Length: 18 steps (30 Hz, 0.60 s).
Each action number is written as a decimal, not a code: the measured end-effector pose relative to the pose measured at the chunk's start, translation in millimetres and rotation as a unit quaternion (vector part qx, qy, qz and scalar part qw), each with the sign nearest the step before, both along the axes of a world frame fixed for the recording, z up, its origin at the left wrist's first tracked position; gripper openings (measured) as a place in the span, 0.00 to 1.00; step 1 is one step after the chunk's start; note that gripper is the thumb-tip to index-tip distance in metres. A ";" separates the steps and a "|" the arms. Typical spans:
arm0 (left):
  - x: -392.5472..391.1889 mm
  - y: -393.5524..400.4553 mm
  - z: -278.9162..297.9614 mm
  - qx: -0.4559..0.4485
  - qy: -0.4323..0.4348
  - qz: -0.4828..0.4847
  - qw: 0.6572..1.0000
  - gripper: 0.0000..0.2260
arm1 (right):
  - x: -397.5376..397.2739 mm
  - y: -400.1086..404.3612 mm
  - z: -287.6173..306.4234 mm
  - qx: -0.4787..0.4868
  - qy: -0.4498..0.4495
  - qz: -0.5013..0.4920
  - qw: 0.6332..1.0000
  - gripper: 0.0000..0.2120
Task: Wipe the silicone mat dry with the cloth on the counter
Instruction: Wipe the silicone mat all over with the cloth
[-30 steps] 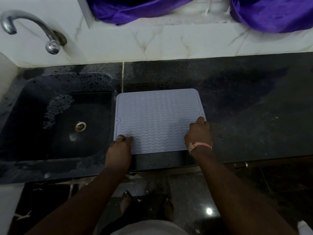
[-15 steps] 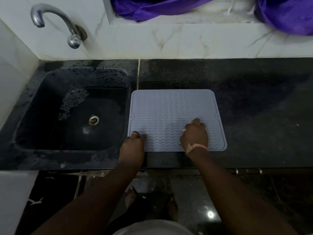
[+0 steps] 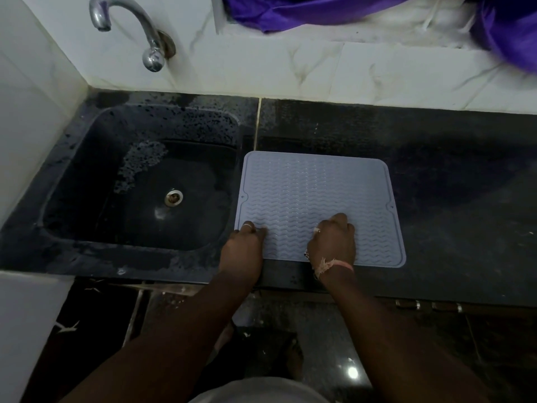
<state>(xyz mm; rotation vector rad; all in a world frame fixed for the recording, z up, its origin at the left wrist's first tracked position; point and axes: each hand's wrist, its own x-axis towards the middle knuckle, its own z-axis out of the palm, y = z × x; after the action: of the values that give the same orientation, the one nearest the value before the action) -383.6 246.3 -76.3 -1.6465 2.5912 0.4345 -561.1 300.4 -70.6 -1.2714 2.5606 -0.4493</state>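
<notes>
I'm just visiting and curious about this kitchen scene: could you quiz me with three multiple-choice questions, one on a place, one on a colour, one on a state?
1. Where does the pale grey wavy-ribbed silicone mat lie?
A. in the sink
B. on the dark counter right of the sink
C. on the floor

2. What colour is the fabric on the ledge?
A. purple
B. green
C. yellow

3. What is the curved chrome tap doing?
A. running hard
B. dripping into a pot
C. no water shows

Answers: B, the mat sits on the black stone counter beside the black sink; A, the cloth is purple; C, nothing flows from the tap.

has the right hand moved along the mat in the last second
Yes. The right hand slid leftward from the mat's right edge toward its middle, nearer the left hand.
</notes>
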 end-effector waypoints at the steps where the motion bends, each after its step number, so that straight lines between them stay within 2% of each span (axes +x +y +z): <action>1: 0.6 -0.3 0.6 -0.001 0.000 -0.002 1.000 0.21 | 2.0 -1.2 -0.2 -0.001 -0.004 0.002 1.000 0.05; 5: 1.7 6.3 1.8 -0.027 -0.020 -0.005 0.999 0.25 | 12.9 -5.1 -0.3 -0.001 -0.008 0.018 1.000 0.04; 8: 2.7 7.2 -1.8 -0.063 -0.035 0.036 0.997 0.24 | 22.5 -9.5 0.0 0.003 -0.009 0.036 0.999 0.04; 12: 12.6 -5.0 -4.5 0.008 0.056 0.082 0.995 0.22 | 30.6 -15.7 0.5 0.009 -0.017 0.051 0.999 0.04; 18: 32.7 -17.0 -3.0 -0.011 0.120 0.044 0.992 0.18 | 50.8 -28.6 0.9 0.014 -0.021 0.080 0.996 0.04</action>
<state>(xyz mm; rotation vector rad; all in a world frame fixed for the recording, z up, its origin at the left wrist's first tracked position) -350.9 229.3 -79.3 -1.8262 2.7017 0.6493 -510.3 271.8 -69.7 -1.4283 2.3985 -0.4011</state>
